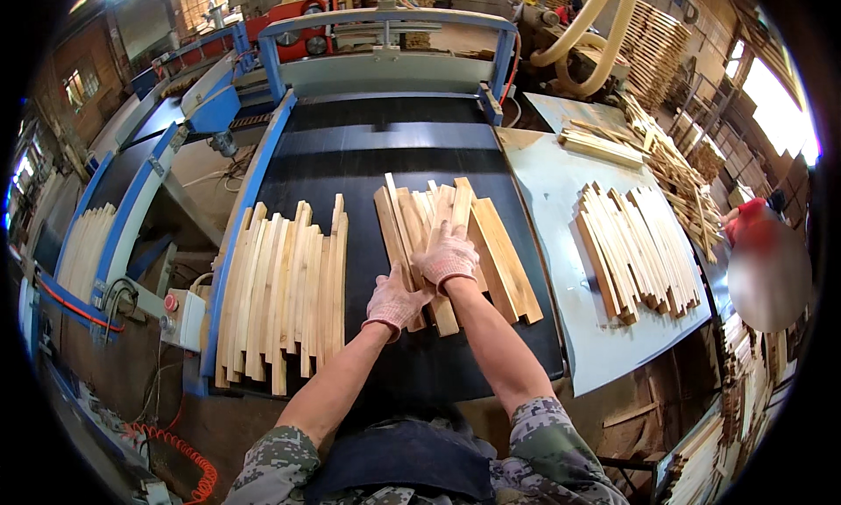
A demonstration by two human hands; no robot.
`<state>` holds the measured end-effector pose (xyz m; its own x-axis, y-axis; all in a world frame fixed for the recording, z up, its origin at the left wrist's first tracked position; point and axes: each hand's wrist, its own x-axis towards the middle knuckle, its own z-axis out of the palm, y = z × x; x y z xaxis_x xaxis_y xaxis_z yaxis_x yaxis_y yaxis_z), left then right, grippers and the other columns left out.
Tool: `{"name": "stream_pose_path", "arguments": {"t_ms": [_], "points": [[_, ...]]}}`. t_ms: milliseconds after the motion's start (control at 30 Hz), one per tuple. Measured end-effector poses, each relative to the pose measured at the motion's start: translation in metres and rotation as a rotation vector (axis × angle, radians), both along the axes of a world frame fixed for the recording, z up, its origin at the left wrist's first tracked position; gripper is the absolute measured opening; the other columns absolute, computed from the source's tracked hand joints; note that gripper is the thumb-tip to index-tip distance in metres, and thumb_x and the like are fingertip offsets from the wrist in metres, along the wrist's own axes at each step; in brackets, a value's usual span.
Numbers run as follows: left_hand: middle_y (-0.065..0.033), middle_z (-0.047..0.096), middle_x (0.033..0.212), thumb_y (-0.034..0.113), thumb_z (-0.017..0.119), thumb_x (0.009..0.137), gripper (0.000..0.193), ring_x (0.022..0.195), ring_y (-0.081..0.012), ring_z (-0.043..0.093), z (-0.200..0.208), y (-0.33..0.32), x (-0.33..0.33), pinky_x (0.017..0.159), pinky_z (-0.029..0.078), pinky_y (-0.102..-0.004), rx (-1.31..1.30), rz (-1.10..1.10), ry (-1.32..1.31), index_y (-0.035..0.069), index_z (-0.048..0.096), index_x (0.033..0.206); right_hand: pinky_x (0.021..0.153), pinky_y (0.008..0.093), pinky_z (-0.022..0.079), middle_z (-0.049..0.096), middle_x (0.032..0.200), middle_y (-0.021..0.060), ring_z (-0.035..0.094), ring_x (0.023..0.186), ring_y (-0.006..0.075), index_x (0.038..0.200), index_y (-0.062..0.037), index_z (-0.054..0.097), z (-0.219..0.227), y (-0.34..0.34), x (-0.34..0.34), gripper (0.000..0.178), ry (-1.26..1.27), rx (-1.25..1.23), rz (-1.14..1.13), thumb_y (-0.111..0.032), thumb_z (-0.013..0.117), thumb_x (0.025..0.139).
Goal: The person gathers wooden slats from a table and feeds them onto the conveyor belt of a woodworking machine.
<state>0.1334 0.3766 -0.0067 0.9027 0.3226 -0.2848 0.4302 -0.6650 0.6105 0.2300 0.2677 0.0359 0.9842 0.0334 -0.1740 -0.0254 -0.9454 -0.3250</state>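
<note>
Both my hands wear pale pinkish knit work gloves and rest on a loose bunch of wooden strips [505,260] in the middle of a black conveyor belt. My left hand [396,302] lies at the bunch's near left side, its fingers stretched and thumb apart, touching the strips. Farther forward, my right hand [448,256] lies over the top of the strips with its fingers extended; part of the wood beneath is hidden. Strips in this bunch sit unevenly, some fanned or overlapping. To the left, another row of wooden strips [282,290] lies side by side on the belt.
Blue-framed rails edge the belt [350,168], and a blue crossbar [385,16] spans its far end. On the right, a pale sheet-topped table [604,356] carries another row of strips [638,253]. A control box [182,319] stands left. Another person in red [755,220] is at far right.
</note>
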Motion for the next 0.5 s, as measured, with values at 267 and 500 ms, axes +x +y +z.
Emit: {"name": "stream_pose_path", "arguments": {"t_ms": [267,500], "points": [[-0.029,0.055,0.144,0.051,0.073,0.089,0.089,0.131,-0.0461,0.062,-0.008,0.007,0.009,0.111,0.052,-0.0514,-0.037,0.065,0.051,0.012,0.041,0.162,0.109,0.0487,0.054,0.058,0.146,0.0277,0.063,0.132,0.0438,0.16,-0.0055,0.045,-0.022,-0.046,0.031,0.082,0.02,0.211,0.06,-0.031,0.073,0.087],[-0.0293,0.056,0.143,0.047,0.072,0.089,0.078,0.13,-0.048,0.063,0.004,0.006,0.036,0.11,0.052,-0.0532,-0.017,0.133,0.028,0.008,0.048,0.152,0.109,0.0478,0.053,0.063,0.136,0.0312,0.065,0.127,0.045,0.162,-0.0023,0.041,-0.031,-0.046,0.022,0.088,-0.075,0.348,0.012,-0.025,0.075,0.083]]}}
